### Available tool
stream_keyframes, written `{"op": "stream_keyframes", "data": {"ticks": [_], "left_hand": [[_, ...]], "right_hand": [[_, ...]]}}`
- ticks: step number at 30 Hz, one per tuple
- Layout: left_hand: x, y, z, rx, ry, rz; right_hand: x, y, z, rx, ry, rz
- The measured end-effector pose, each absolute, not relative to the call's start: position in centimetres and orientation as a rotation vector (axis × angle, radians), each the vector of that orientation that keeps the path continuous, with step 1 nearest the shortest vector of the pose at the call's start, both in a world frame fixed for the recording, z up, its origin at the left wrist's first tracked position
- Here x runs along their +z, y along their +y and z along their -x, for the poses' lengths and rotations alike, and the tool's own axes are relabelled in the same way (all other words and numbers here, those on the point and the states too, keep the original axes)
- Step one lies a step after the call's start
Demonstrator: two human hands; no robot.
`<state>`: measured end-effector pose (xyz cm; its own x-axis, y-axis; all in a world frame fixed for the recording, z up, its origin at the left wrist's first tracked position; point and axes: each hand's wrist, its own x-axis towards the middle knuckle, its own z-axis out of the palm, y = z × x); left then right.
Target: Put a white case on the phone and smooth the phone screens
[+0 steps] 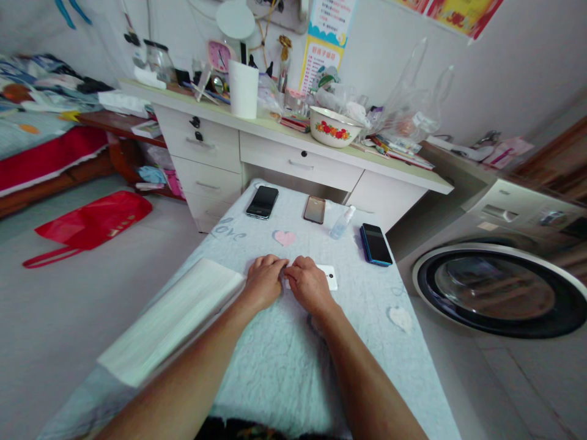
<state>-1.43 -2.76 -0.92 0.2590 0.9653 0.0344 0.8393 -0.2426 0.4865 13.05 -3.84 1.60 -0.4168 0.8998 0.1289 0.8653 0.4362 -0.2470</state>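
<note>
In the head view, our right hand (310, 286) lies over the white phone (332, 278), whose uncovered end points to three o'clock. Our left hand (266, 280) curls its fingers by the nine o'clock end; whether either hand's fingers pinch anything, we cannot tell. We'd best keep it flat on the cloth (275, 366), working lightly, clear of the bottle (341, 226) at one o'clock.

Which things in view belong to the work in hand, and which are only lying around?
In the work, it seems:
white phone, partly under the right hand
left hand, close beside it
perhaps the bottle, untouched

Probably just lying about:
black phone
blue phone
red bag
bowl
clock
</note>
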Motion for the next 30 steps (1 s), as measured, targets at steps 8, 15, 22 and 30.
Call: {"op": "stream_keyframes", "data": {"ticks": [8,15,22,30], "left_hand": [[-0.9,-2.8,1.3,0.449,1.676,-2.147],[-0.9,-2.7,1.2,0.453,1.683,-2.164],[-0.7,-2.8,1.2,0.448,1.682,-2.158],[-0.8,-2.8,1.2,0.446,1.678,-2.172]], "right_hand": [[2.0,-4.0,-13.5,0.252,-2.458,1.565],[2.3,-4.5,-14.5,0.316,-2.577,1.387],[2.1,-4.2,-13.7,0.27,-2.518,1.489],[1.7,-3.5,-13.4,0.202,-2.405,1.624]]}}
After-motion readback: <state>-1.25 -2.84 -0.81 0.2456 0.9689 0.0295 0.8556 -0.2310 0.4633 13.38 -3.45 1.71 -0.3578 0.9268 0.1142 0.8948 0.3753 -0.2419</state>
